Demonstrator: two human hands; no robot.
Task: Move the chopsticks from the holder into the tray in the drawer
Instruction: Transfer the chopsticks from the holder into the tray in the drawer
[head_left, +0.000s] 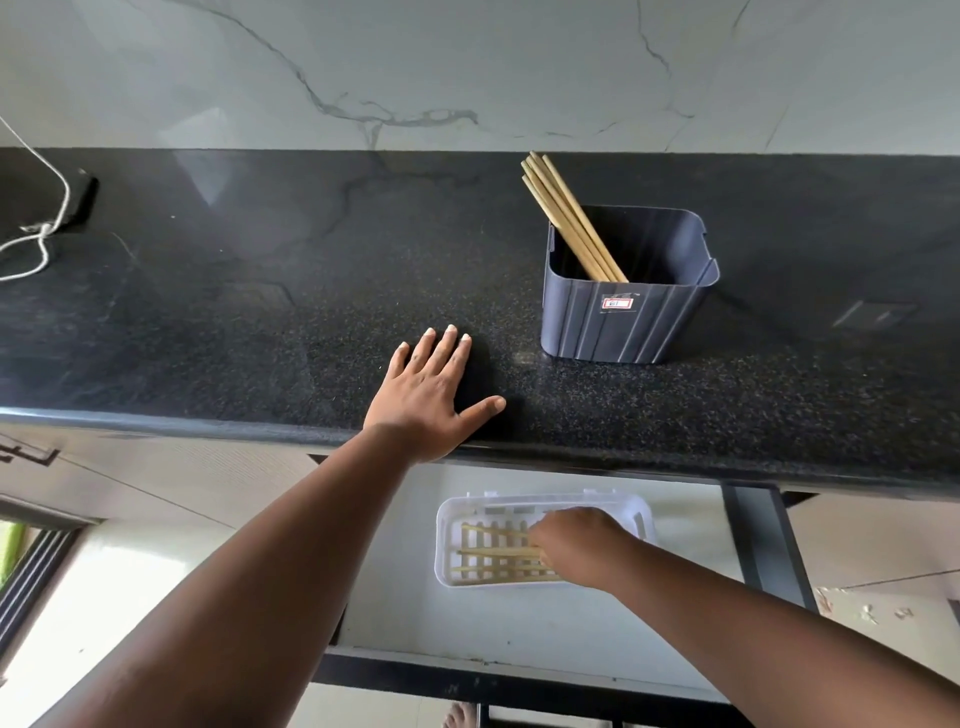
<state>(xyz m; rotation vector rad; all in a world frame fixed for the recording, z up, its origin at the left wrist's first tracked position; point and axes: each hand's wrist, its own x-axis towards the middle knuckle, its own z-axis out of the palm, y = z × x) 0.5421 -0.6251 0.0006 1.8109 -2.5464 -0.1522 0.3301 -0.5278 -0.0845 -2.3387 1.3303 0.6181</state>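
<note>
A dark blue-grey square holder (623, 322) stands on the black counter, with several wooden chopsticks (566, 213) leaning out of it to the back left. Below, in the open drawer (519, 623), lies a white slotted tray (535, 506) with several chopsticks (493, 553) laid across it lengthwise. My right hand (576, 545) is down in the tray, its fingers curled onto the right ends of those chopsticks. My left hand (434, 395) rests flat on the counter near its front edge, fingers spread, left of the holder and holding nothing.
The black speckled counter (234, 312) runs the full width, with a marble wall behind it. A white cord (41, 234) and a dark object (80, 200) lie at the far left. The drawer's dark right rail (769, 545) sits beside the tray.
</note>
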